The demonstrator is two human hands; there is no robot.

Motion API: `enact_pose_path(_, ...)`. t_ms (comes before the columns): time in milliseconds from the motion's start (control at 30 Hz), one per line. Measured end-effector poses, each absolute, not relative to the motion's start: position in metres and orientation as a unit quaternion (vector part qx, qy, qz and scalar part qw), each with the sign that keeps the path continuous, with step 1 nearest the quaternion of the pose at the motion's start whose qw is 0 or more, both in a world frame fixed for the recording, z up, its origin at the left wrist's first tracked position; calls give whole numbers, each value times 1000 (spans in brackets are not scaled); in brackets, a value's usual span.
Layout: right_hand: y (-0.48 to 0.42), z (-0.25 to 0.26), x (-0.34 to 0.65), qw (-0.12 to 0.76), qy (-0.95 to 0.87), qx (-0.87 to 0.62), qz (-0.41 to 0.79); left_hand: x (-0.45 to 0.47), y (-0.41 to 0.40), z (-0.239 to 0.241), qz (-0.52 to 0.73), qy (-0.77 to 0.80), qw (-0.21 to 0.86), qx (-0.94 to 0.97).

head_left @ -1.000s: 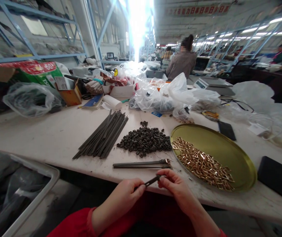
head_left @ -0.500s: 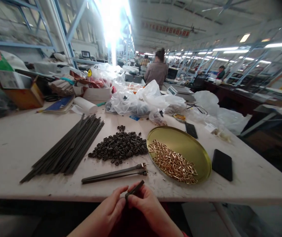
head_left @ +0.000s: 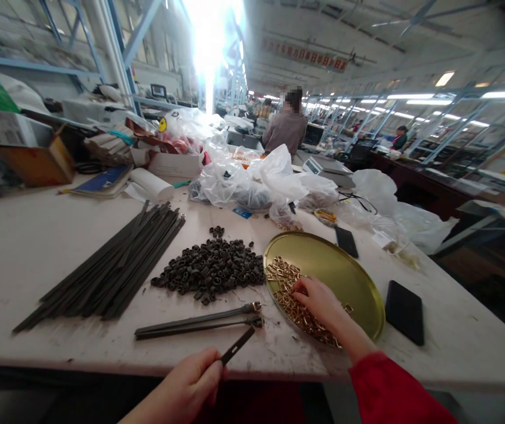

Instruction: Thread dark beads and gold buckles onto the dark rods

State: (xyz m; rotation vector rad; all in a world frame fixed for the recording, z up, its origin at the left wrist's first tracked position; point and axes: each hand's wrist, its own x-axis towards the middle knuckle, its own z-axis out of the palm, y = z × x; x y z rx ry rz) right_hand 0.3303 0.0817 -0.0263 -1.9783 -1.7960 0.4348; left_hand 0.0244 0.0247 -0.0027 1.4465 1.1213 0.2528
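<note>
My left hand (head_left: 199, 374) is closed around a dark narrow strap (head_left: 238, 345), near the table's front edge. The strap's free end points up and right and shows a slot; the rest is hidden by the hand. My right hand (head_left: 321, 303) reaches into a round gold tray (head_left: 354, 280), its fingertips pinched at a small gold buckle in the heap of buckles (head_left: 282, 275). Just beyond the left hand lie two dark straps (head_left: 195, 321) with buckles on their right ends. Behind them is a pile of small dark strap loops (head_left: 212, 268).
Many long dark straps (head_left: 106, 268) lie in a bundle at left. Right of the tray is a black phone-like slab (head_left: 405, 309), with a smaller dark one (head_left: 346, 241) behind it. Plastic bags (head_left: 252, 182) line the back. A person (head_left: 285, 129) stands farther off.
My right hand has left the strap and moved right and forward into the tray of buckles. My left hand has shifted slightly left and keeps the strap, whose slotted end now shows.
</note>
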Motion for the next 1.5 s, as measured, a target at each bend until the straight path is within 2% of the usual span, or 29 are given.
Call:
enact_pose_path(200,63,-12,309,261,-653,-687,183,23,22,9,135,470,556,672)
enact_pose_path(267,48,-4,287,297,-651,-648,261,25,23,15,152,466,534,688)
enact_pose_path(333,31,1,259,351,-611,-580,410,29,24,21,179,472,513,694)
enact_pose_path(400,15,4,231,374,-571,-528,505,33,23,26,197,468,510,694)
enact_pose_path(633,-13,2,180,436,-406,-467,653,25,12,23,229,496,527,652)
enact_pose_path(867,-22,-4,164,475,-303,-446,696,13,7,22,267,478,570,613)
enact_pose_path(1000,-25,-10,160,488,-241,-418,727,10,4,18,264,485,535,639)
enact_pose_path(1233,-25,-13,158,438,-192,-386,789,7,-3,14,230,485,417,734)
enact_pose_path(1333,-25,-13,156,452,-236,-410,756,6,-4,12,239,479,417,735)
enact_pose_path(1500,-26,-16,153,492,-284,-487,663,6,-2,6,240,498,499,668)
